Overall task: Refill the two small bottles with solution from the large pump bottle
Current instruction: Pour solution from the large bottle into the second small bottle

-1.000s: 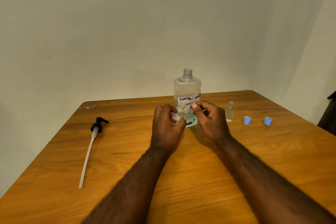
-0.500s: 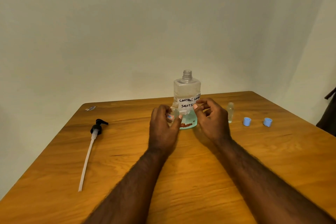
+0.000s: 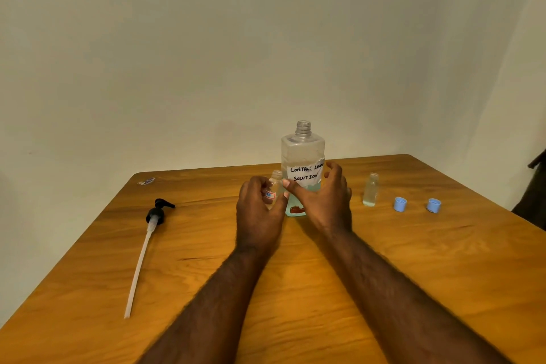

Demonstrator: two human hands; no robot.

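The large clear bottle (image 3: 302, 151) stands uncapped at the middle of the wooden table (image 3: 384, 260), with a handwritten white label and some liquid at the bottom. My left hand (image 3: 257, 210) holds a small clear bottle (image 3: 275, 183) upright just left of it. My right hand (image 3: 325, 201) is spread in front of the large bottle, thumb on the left and fingers round the right side, near or touching it. A second small open bottle (image 3: 370, 189) stands to the right.
The black pump head with its long white tube (image 3: 147, 239) lies on the table at the left. Two blue caps (image 3: 400, 204) (image 3: 433, 205) sit at the right. A small scrap (image 3: 146, 181) lies near the far left corner.
My left hand has shifted the small bottle left and up, clear of the large one. My right hand has opened from a pinch and moved around the large bottle.
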